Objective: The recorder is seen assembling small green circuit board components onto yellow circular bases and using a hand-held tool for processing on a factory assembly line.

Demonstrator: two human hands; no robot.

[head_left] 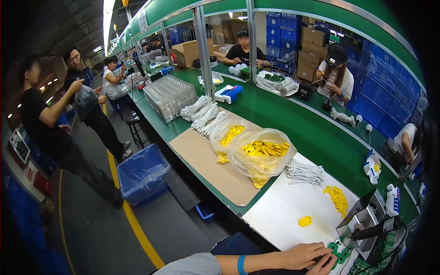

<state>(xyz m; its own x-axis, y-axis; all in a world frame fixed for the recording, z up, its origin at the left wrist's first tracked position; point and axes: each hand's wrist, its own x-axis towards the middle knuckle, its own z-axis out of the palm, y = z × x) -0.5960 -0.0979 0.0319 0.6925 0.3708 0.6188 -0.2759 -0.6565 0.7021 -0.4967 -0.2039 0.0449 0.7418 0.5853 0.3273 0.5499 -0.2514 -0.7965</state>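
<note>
My left hand (301, 255), with a blue band on its wrist, reaches in from the lower edge with its fingers bent and pressed together. Close against it is my right hand (324, 266), partly cut off by the lower edge. The fingertips of both meet at a green plastic part with rounded lobes (339, 255), which they grip over the white work surface (275, 211). Fingers cover some of that part. Just beyond lies a small oval yellow piece (305, 222). A black electric screwdriver (373, 229) rests on a metal box (362, 217) beside the hands.
Loose yellow pieces (337, 199) and a bundle of white cables (305, 174) lie farther up. Behind them stand open bags of yellow parts (261, 158). Green circuit boards (380, 252) are at the right. A blue bin (144, 174) sits on the floor; several people work nearby.
</note>
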